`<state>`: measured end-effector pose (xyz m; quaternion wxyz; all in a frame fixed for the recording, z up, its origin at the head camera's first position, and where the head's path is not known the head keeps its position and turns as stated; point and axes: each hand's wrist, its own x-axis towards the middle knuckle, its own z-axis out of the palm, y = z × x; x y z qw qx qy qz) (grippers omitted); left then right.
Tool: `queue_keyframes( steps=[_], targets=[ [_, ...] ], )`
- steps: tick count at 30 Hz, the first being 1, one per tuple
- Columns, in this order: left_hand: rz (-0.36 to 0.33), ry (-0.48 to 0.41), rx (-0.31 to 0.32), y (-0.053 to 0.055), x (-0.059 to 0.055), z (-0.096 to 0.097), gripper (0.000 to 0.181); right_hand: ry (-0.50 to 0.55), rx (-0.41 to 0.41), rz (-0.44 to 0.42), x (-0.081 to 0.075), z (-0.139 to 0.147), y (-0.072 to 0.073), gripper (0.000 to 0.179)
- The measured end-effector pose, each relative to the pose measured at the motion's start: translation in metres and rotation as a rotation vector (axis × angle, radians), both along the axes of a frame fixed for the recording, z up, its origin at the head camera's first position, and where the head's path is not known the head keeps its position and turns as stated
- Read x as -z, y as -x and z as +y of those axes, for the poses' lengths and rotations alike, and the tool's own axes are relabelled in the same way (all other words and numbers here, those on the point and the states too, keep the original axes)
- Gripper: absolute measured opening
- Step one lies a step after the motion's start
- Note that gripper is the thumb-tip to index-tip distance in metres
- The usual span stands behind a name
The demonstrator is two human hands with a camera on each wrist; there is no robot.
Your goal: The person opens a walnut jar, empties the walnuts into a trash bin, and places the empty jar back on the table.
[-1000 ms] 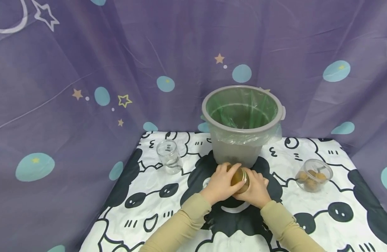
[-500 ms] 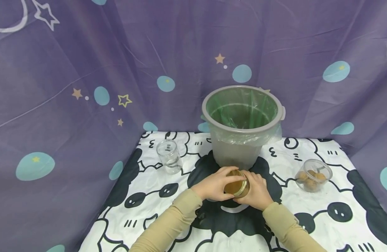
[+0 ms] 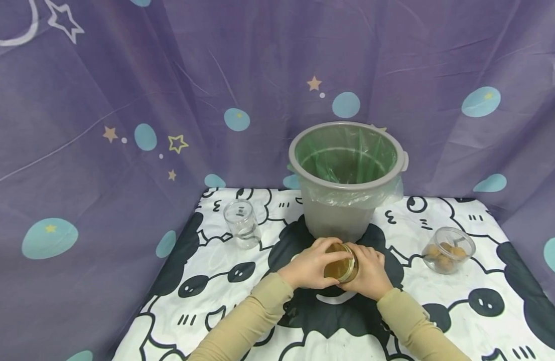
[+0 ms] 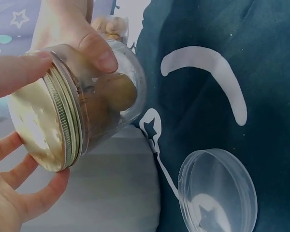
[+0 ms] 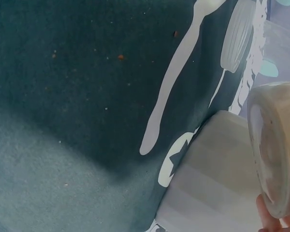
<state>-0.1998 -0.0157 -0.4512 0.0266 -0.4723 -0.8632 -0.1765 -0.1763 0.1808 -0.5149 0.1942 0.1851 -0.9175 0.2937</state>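
Both hands hold one clear jar (image 3: 335, 266) with a gold screw lid (image 4: 36, 125), just in front of the bin. It is tilted on its side, and brown round pieces show inside in the left wrist view. My left hand (image 3: 308, 265) grips the lid, its fingers (image 4: 46, 193) spread around the rim. The right hand (image 3: 368, 272) grips the jar's body, with its thumb (image 4: 99, 53) pressed on the side. In the right wrist view the jar's base (image 5: 273, 150) faces the camera. A clear plastic lid (image 4: 217, 188) lies on the cloth near the left hand.
Behind the hands stands a grey bin (image 3: 336, 215) with a green liner. An uncovered clear jar (image 3: 242, 225) stands at the left. On the right, a clear tub (image 3: 449, 250) holds several brown round pieces. A patterned cloth (image 3: 340, 346) covers the table; a purple curtain (image 3: 259, 60) hangs behind.
Both hands and the jar have shifted slightly toward me, away from the bin. My left hand has also moved a little left, so more of the jar shows between the hands.
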Motion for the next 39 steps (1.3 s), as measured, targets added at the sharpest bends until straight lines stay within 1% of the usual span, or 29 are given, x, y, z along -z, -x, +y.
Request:
queue_keyframes(
  steps=[7,12,15,17,22,24,25,28,32,35,39],
  targets=[
    [-0.014,-0.027,-0.059,-0.002,0.004,0.003,0.064,0.01,0.002,-0.029,0.002,0.0,0.001,0.094],
    [-0.012,-0.037,-0.089,-0.004,0.005,0.006,0.064,0.006,0.014,-0.02,0.003,0.001,0.002,0.094],
    [-0.022,-0.046,-0.12,-0.006,0.006,0.008,0.064,0.008,0.031,-0.019,0.004,0.001,0.002,0.093],
    [-0.063,-0.063,-0.159,-0.007,0.007,0.01,0.062,0.008,0.045,-0.021,0.004,0.0,0.002,0.093],
    [-0.261,-0.146,-0.317,-0.009,0.004,0.017,0.061,0.021,0.084,-0.033,0.005,-0.003,0.001,0.093],
    [-0.314,-0.151,-0.362,-0.009,0.001,0.019,0.06,0.032,0.092,-0.042,0.004,-0.004,0.0,0.094],
    [-0.325,-0.14,-0.369,-0.009,-0.001,0.02,0.06,0.034,0.095,-0.046,0.004,-0.005,0.0,0.094],
    [-0.337,-0.082,-0.366,-0.009,-0.004,0.02,0.061,0.035,0.092,-0.063,0.003,-0.005,-0.001,0.094],
    [-0.321,-0.029,-0.317,-0.009,-0.006,0.015,0.068,0.026,0.084,-0.088,0.001,-0.004,-0.002,0.094],
    [-0.286,-0.022,-0.253,-0.008,-0.005,0.01,0.074,0.016,0.071,-0.097,0.0,-0.003,-0.002,0.095],
    [-0.212,-0.016,-0.134,-0.004,-0.004,0.004,0.078,-0.002,0.042,-0.082,-0.001,-0.001,-0.002,0.095]
  ],
)
